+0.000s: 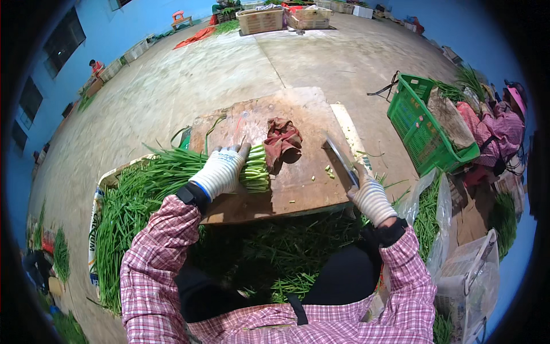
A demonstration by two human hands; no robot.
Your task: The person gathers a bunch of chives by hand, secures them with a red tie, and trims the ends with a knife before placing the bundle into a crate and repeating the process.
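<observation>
My left hand, in a white knit glove, presses a bunch of chives onto a wooden board. Its fingers wrap over the stalks, whose pale cut-looking ends lie to the right and whose long leaves trail left. In my right hand, also gloved, is a knife by its handle; the blade points up and away, apart from the bunch. A crumpled reddish-brown cloth sits just beyond the stalk ends. Small green offcuts are scattered near the blade.
A large heap of chives fills the left side, and cut greens lie below the board. Right stand a green crate, a seated person and a white basket. Pale crates are at the far wall.
</observation>
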